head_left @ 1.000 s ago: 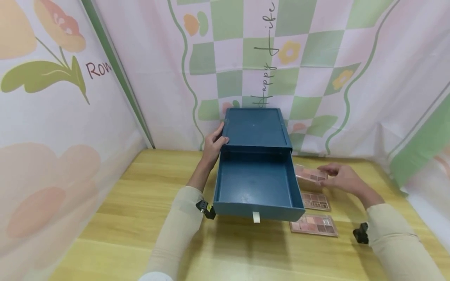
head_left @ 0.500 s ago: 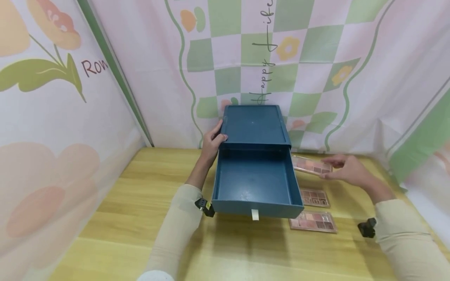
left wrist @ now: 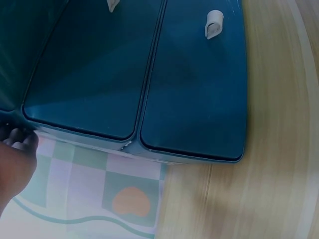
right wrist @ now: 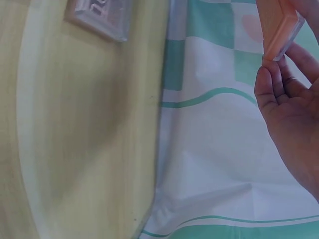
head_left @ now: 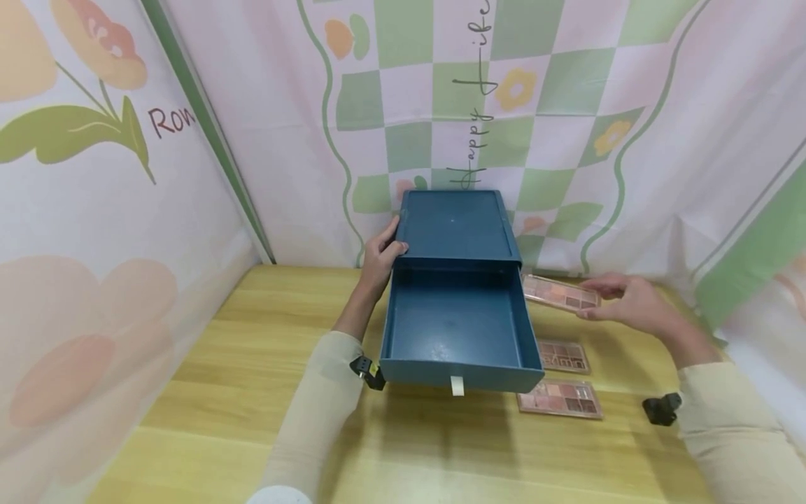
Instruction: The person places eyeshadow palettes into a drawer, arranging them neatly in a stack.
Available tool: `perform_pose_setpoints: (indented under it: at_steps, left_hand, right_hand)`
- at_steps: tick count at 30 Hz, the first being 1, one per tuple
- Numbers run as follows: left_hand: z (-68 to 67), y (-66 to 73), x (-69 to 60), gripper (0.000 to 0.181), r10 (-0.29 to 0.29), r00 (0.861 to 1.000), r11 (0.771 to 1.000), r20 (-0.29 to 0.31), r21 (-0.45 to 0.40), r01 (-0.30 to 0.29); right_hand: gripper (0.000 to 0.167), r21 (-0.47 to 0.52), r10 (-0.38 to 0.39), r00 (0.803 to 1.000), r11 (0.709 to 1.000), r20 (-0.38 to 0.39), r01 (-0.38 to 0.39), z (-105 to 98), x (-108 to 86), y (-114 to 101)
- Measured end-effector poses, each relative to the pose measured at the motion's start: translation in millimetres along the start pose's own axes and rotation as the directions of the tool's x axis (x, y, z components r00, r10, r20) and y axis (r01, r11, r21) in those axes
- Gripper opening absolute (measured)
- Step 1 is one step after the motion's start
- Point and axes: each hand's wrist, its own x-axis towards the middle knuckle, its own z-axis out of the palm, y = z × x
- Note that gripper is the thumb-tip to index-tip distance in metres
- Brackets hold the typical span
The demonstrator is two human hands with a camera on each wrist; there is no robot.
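- Eyeshadow palette [head_left: 559, 292] — held above the table [head_left: 302, 315], tilted, alongside the right flank of the blue drawer cabinet [head_left: 456, 224]. Contact between its left end and the cabinet cannot be determined.
- Right hand [head_left: 636, 304]: pinches the palette at its right end, thumb on the near edge, fingers at the far edge.
- Left hand [head_left: 378, 262]: grips the cabinet's left side, thumb over the top edge.
- Handling, as judged: light, stiff plastic, smooth enough to slip; contents likely fragile if dropped. Edges are the sound place to hold; the present end hold leaves the left end unsupported.
- Middle palette [head_left: 567, 355] and near palette [head_left: 560, 400]: flat on the table, each partly hidden by the upper drawer [head_left: 409, 371].
- Edges: drawer pulled well out, its right wall close to the raised palette; white pull tab [head_left: 457, 386] at the front.
- Room: patterned cloth [head_left: 569, 150] stands behind and limits rearward travel — freest movement judged upward, clear of the drawer's rim.
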Motion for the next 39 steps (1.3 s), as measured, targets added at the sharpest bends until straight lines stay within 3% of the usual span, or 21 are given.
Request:
perform_pose_setpoints:
  at_steps: [5,14,23,28,34,39]
  left_hand:
    - [0.0,-0.4,0.2,0.074,0.005,1.0,1.0,0.002,0.009,-0.005]
    - [1.5,1.0,0.7,0.073,0.004,1.0,1.0,-0.003,-0.008,-0.004]
    - [0.6,1.5,1.0,0.071,-0.005,1.0,1.0,-0.011,-0.002,0.005]
    - [-0.7,3.1,0.5,0.071,-0.014,1.0,1.0,0.012,-0.01,0.014]
    - [-0.5,3.8,0.3,0.072,-0.014,1.0,1.0,0.008,-0.01,0.014]
    - [0.4,3.7,0.2,0.073,-0.007,1.0,1.0,-0.002,-0.001,0.007]
  right_hand:
    - [0.07,-0.023,0.006,1.0,1.0,-0.004,-0.006,-8.5,-3.4,-5.2]
    - [0.061,0.025,-0.049,0.993,0.998,-0.111,0.052,-19.3,-9.4,-14.5]
    - [0.057,0.046,-0.097,0.981,0.993,-0.167,0.106,-32.6,-15.5,-22.5]
    - [0.056,0.085,-0.142,0.976,0.984,-0.163,0.157,-39.1,-19.8,-31.4]
    - [0.057,0.115,-0.1,0.986,0.987,-0.131,0.116,-46.1,-24.3,-44.5]
    - [0.055,0.133,-0.136,0.979,0.979,-0.151,0.156,-49.3,-27.6,-55.5]
